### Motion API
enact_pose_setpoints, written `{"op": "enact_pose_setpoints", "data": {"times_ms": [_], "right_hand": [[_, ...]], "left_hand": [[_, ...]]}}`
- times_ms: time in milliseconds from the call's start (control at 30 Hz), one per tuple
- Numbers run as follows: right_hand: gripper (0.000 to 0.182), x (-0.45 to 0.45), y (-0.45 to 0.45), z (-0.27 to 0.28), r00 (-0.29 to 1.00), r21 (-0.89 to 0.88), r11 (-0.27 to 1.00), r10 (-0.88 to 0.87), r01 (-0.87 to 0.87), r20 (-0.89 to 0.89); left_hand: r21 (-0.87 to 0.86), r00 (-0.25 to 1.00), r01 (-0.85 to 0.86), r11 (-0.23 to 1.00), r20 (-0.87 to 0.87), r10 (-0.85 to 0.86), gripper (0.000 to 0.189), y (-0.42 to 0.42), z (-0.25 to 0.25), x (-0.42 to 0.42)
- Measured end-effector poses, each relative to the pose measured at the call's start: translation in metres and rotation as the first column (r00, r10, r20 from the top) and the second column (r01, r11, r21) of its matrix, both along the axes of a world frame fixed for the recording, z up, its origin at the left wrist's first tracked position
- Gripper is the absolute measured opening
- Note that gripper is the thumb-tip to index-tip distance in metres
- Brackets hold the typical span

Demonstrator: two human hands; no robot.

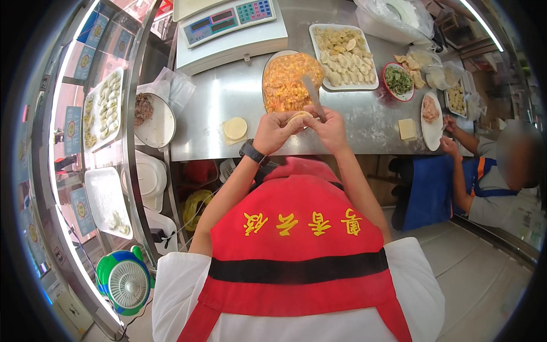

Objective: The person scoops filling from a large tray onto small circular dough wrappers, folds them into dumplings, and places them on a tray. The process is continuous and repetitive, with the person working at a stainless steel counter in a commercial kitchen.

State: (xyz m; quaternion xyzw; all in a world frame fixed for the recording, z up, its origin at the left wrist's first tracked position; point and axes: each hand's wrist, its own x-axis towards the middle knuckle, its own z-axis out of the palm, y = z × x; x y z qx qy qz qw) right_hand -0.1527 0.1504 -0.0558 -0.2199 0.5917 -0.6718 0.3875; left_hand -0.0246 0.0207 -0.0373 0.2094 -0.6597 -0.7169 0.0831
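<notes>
My left hand (273, 130) and my right hand (331, 130) meet over the front of the steel counter, pinching a folded dumpling wrapper (300, 116) between their fingertips. A flat metal spatula (314, 96) is also held in my right hand, its blade pointing away over the orange filling (290, 77) with yellow bits. What lies inside the wrapper is hidden. To the left of my hands, a stack of round wrappers (235, 128) rests on a square sheet. Behind the filling on the right, a white tray (376, 85) holds rows of dumplings (347, 55).
A digital scale (233, 47) stands at the back left. A bowl of chopped greens (399, 80) sits right of the tray. At the right, a co-worker's hands (448, 132) are beside a plate of meat (431, 128). A metal bowl (164, 128) stands left.
</notes>
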Motion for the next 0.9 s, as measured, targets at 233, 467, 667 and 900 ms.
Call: {"op": "enact_pose_setpoints", "data": {"times_ms": [233, 467, 667, 900], "right_hand": [[0.014, 0.001, 0.002, 0.018, 0.992, 0.046, 0.993, 0.108, -0.106, -0.058], [0.014, 0.008, 0.004, 0.004, 0.925, 0.22, 0.975, 0.095, -0.012, -0.369], [0.012, 0.018, 0.0, 0.001, 0.766, 0.238, 0.96, 0.043, 0.145, -0.642], [0.012, 0.019, -0.003, -0.01, 0.793, 0.158, 0.979, -0.009, 0.132, -0.609]], "left_hand": [[0.1, 0.995, -0.036, 0.994, -0.093, 0.045, 0.028, 0.004, -0.005, 0.003], [0.03, 0.996, -0.074, 0.997, -0.044, 0.075, 0.026, 0.006, -0.016, 0.005], [-0.066, 0.997, -0.079, 0.995, 0.012, 0.08, 0.026, 0.0, -0.03, 0.007], [-0.363, 0.969, -0.239, 0.901, -0.035, 0.243, 0.021, 0.007, -0.04, 0.01]]}}
